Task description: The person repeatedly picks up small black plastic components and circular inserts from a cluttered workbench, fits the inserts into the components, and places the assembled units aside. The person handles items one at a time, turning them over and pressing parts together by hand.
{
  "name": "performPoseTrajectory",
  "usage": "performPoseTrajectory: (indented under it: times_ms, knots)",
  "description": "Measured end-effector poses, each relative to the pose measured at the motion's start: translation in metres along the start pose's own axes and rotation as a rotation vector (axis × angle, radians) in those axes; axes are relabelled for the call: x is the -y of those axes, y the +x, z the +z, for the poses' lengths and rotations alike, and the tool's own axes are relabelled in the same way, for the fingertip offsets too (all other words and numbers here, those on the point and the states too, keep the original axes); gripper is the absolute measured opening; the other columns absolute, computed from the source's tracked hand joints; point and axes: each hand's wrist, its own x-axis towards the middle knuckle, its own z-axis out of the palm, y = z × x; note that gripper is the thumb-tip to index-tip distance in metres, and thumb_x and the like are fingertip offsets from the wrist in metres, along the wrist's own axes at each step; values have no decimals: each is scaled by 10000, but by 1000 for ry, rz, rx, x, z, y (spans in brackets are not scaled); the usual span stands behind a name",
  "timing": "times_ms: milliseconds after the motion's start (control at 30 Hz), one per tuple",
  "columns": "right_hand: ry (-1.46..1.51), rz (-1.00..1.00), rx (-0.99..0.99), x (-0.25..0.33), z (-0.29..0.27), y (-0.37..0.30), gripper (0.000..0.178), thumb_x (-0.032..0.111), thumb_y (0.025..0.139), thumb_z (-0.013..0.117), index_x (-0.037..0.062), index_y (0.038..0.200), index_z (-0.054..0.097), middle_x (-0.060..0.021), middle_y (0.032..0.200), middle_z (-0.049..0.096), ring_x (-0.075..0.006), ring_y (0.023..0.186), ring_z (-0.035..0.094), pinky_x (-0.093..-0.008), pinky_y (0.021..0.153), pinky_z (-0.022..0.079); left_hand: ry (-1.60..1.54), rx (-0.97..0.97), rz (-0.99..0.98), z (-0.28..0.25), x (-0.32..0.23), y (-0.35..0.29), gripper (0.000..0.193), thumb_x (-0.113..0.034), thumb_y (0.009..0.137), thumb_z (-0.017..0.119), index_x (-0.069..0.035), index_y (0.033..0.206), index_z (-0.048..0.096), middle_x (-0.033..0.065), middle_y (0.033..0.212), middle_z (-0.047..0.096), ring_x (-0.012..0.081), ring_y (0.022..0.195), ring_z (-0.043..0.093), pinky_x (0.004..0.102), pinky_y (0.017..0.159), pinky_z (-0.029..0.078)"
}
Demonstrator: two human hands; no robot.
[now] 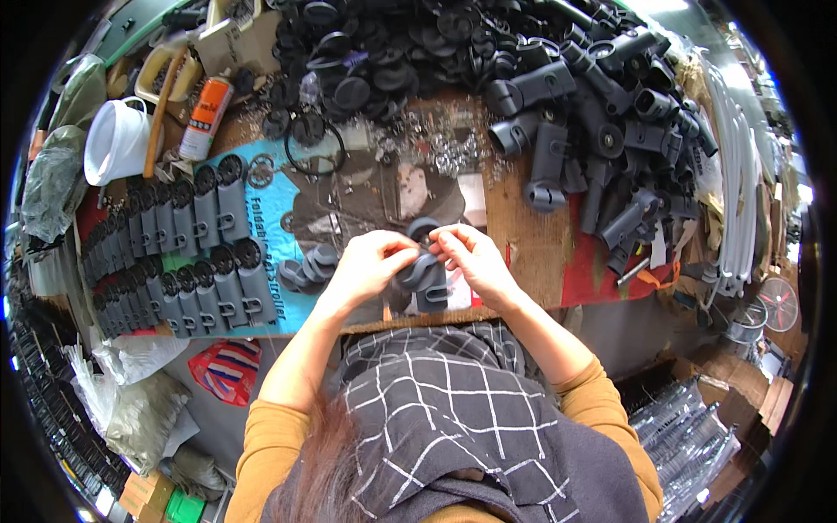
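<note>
At the near edge of the bench, my left hand [382, 260] and my right hand [472, 259] meet over a dark grey plastic joint piece [425, 277]. Thumb and forefinger are pinched together on each hand, touching or just above the piece. Whatever lies between the fingertips is too small to make out. A round dark part [423, 228] shows just beyond the fingertips. Left of my left hand, a few rounded grey plastic pieces [309, 268] lie on a blue printed sheet [272, 196].
Rows of grey plastic housings [207, 209] with round black discs line the left. Black discs [353, 91] heap at the back; grey tubular housings [549, 144] pile at the right. Small metal fasteners [455, 152] lie mid-bench. An orange spray can [207, 118] stands near a white bucket [116, 144].
</note>
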Motion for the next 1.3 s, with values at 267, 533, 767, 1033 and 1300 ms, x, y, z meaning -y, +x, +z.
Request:
performPoseTrajectory:
  times_ms: [267,533,767,1033,1300]
  knots:
    - [-655,-645,-546,64,-24,163,201,201,824,662,32,932,649,-87,812,614,-207,761,591,-332,741,489,1099,-54,194,-63,69,-27,98,-215,700,739,-134,719,686,37,835,553,246,911,501,388,754,402]
    - [-1088,-857,-483,119,-32,236,202,239,741,733,87,863,680,-78,868,605,-278,924,554,-359,815,457,744,-338,97,-76,48,-11,236,-245,741,729,-109,932,703,61,851,585,257,862,525,376,778,436]
    - [-1099,-998,-381,110,-18,199,197,178,707,714,122,882,645,-54,929,559,-268,966,504,-399,832,397,99,-520,132,-64,4,57,262,-212,857,675,-45,1059,667,86,943,645,204,838,599,311,765,477]
    - [-541,-629,-324,21,4,46,180,114,818,707,74,956,599,-46,924,543,-143,813,517,-257,654,432,-391,-439,45,-7,-12,37,162,-92,891,647,3,1023,645,30,901,650,86,793,608,233,714,505]
    - [-292,7,-406,-57,22,0,203,196,900,647,25,827,565,19,688,522,-63,654,459,-248,594,410,-353,-287,-286,50,24,-7,169,-154,875,682,2,903,623,35,780,642,90,698,613,240,644,527]
